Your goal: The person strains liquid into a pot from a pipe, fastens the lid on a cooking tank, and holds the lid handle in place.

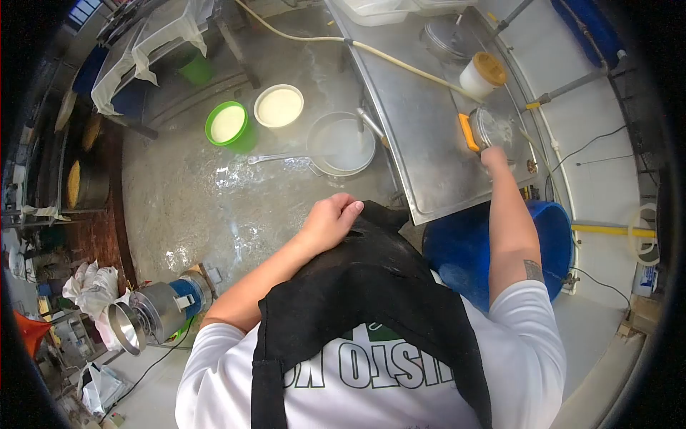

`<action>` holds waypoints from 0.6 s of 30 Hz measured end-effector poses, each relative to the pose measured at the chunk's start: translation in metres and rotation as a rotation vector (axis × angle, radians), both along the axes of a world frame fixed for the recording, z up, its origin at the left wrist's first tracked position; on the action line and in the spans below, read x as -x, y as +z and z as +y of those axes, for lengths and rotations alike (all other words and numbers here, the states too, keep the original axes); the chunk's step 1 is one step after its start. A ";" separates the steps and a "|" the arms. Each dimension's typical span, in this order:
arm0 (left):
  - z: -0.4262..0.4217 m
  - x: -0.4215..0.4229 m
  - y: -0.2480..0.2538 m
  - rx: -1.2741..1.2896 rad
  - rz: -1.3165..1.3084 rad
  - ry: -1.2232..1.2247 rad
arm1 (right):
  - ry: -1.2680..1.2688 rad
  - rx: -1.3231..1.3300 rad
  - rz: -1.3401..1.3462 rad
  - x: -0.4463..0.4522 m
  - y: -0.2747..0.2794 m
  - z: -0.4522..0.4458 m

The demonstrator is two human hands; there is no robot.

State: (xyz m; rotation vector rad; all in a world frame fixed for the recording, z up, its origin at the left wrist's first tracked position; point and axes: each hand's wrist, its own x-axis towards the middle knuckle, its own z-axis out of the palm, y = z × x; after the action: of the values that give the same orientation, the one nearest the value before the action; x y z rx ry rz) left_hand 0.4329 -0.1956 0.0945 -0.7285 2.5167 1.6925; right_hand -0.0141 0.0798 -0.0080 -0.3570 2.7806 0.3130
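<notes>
My left hand (334,219) is closed at the front of my black apron (371,264), its fingers curled against the dark cloth. My right hand (493,156) reaches forward over the steel table (429,154), its fingers closed at the near side of a round metal vessel (494,127). An orange handle (468,133) stands at the left of that vessel. What exactly my right fingers grip is too small to make out. A white tub with a tan lid (481,74) stands just beyond the vessel.
On the wet floor (207,193) are a green bucket (230,126) and a white bucket (279,106) with pale contents, and a pot (341,144) of cloudy liquid. A hose (400,63) crosses the table. A blue barrel (464,250) stands below my right arm; a metal machine (158,311) is left.
</notes>
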 end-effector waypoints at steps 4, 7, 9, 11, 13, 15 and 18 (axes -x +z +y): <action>0.001 0.003 0.001 -0.014 0.019 -0.009 | 0.125 -0.080 -0.015 0.004 -0.005 0.002; 0.002 0.005 0.004 -0.043 0.001 -0.004 | 0.052 -0.031 -0.003 0.009 -0.016 0.005; 0.004 0.006 0.001 -0.030 0.019 -0.015 | 0.012 -0.020 -0.004 0.020 -0.026 0.011; 0.004 0.007 -0.003 -0.018 0.038 -0.026 | 0.023 -0.027 -0.019 0.011 -0.019 0.005; 0.005 0.008 -0.006 -0.014 0.020 -0.023 | -0.033 -0.013 -0.033 -0.005 0.003 -0.004; 0.006 0.008 -0.007 -0.022 0.011 -0.025 | -0.100 0.039 -0.010 -0.014 0.013 -0.009; 0.006 0.009 -0.005 -0.020 0.006 -0.026 | 0.031 -0.060 -0.038 -0.003 0.001 -0.004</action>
State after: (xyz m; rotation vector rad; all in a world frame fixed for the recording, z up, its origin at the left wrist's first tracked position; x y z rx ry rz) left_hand 0.4236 -0.1892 0.0897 -0.6874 2.4978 1.7125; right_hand -0.0109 0.0760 -0.0065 -0.3874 2.7245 0.3918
